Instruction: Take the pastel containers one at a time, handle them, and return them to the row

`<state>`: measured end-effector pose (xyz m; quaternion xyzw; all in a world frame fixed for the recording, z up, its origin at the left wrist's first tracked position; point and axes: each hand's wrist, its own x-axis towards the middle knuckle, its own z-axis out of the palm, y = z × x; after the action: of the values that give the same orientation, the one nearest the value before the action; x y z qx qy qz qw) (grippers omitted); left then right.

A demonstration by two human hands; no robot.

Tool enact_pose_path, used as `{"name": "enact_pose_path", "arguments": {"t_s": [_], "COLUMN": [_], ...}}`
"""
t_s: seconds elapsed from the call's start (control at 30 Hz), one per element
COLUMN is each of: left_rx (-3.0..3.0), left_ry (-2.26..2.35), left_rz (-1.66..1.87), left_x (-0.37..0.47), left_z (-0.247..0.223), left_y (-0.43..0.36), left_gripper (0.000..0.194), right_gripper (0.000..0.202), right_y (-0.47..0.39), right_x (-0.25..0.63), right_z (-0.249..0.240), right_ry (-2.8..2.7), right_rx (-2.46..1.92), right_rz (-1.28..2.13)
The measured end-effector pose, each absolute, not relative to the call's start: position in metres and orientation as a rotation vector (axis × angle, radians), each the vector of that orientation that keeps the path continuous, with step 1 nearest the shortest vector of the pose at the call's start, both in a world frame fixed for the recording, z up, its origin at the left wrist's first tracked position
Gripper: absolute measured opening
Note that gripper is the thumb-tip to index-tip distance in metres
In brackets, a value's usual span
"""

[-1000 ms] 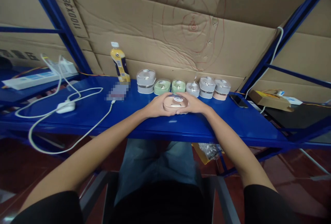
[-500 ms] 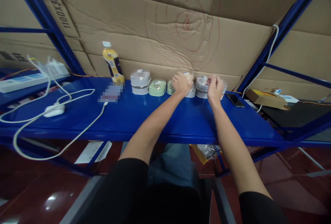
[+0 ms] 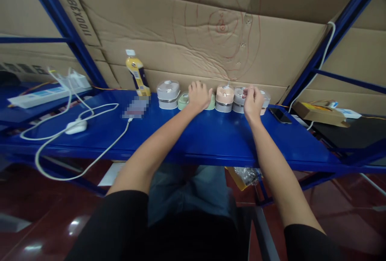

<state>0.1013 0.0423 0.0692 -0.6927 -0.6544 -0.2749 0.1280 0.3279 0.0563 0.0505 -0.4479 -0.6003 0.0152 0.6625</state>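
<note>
A row of small oval lidded boxes lines the back of the blue shelf. My left hand point(image 3: 199, 97) reaches over a green box point(image 3: 182, 101) and another green box point(image 3: 210, 102), its fingers partly spread and palm down; whether it touches either lid is hidden. My right hand point(image 3: 252, 103) is raised in front of the grey box point(image 3: 239, 101), its fingers curled together at the tips; what they hold, if anything, is too small to make out. Between the hands stands a peach-topped box point(image 3: 224, 95) on a grey base. Behind my right hand shows a clear-lidded box point(image 3: 264, 99).
A grey two-tier box point(image 3: 168, 94) and a yellow bottle point(image 3: 138, 74) stand at the left. A white cable point(image 3: 116, 142) runs to a blurred item. Right of the boxes lie a phone point(image 3: 280, 115) and an open carton point(image 3: 321, 114). Cardboard point(image 3: 144, 27) closes the back.
My left hand has moved left from the peach-topped box to the green boxes, uncovering the peach one. My right hand stays by the grey box. The view has shifted slightly.
</note>
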Motion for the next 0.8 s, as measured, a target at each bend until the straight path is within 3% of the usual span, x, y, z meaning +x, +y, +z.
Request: {"name": "enact_pose_path", "arguments": {"t_s": [0.27, 0.53, 0.63, 0.73, 0.8], "left_rx": [-2.058, -2.261, -2.527, -2.799, -2.941], "left_ry": [-2.054, -1.841, -1.587, -1.388, -1.336], "left_rz": [-0.317, -0.609, -0.867, -1.068, -1.145], "left_x": [0.045, 0.025, 0.012, 0.007, 0.007], "left_z": [0.038, 0.023, 0.019, 0.017, 0.015], "left_y": [0.000, -0.072, -0.073, -0.061, -0.052], "left_gripper": [0.072, 0.054, 0.053, 0.072, 0.087], "right_gripper": [0.048, 0.037, 0.068, 0.107, 0.116], "right_y": [0.045, 0.019, 0.006, -0.004, -0.008], "right_x": [0.317, 0.293, 0.282, 0.270, 0.263], "right_z": [0.049, 0.047, 0.043, 0.037, 0.034], "right_ry": [-1.470, -1.781, -2.105, -2.376, -2.478], "right_rx": [-1.033, -1.019, -0.842, -0.724, -0.729], "right_rz": [0.017, 0.140, 0.240, 0.329, 0.368]}}
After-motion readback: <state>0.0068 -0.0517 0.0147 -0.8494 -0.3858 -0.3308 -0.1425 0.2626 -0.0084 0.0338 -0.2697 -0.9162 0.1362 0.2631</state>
